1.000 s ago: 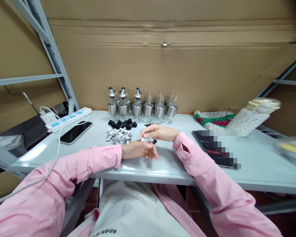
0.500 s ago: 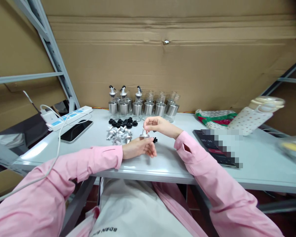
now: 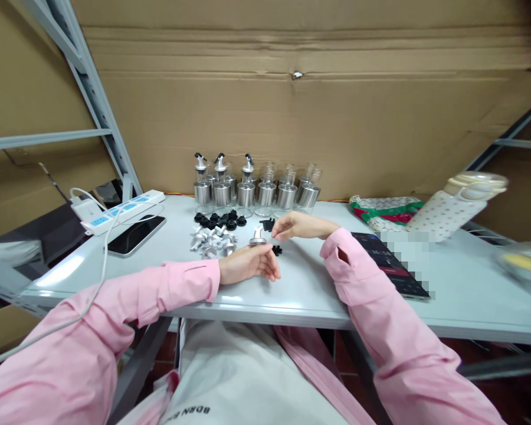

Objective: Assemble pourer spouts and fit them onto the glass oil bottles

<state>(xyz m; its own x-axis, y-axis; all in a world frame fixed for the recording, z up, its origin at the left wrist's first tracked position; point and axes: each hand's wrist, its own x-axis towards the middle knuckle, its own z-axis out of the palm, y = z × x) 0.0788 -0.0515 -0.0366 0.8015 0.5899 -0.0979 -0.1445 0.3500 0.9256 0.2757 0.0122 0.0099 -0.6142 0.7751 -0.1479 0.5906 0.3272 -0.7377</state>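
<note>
I count one silver spout [image 3: 258, 234] upright by the thumb of the left hand [image 3: 250, 264]; I can't tell whether it is gripped. The right hand [image 3: 301, 226] has bent fingers near small black pieces [image 3: 267, 224], its grip unclear to me. Three bottles [image 3: 222, 195] wear spouts [image 3: 248, 167].

A silver spout [image 3: 257, 236] stands upright at the left hand [image 3: 250, 264] (its base is partly hidden). The right hand [image 3: 300, 225] is beside black parts [image 3: 267, 224]. Bottles [image 3: 266, 193] line the table's [image 3: 301, 283] back.
</note>
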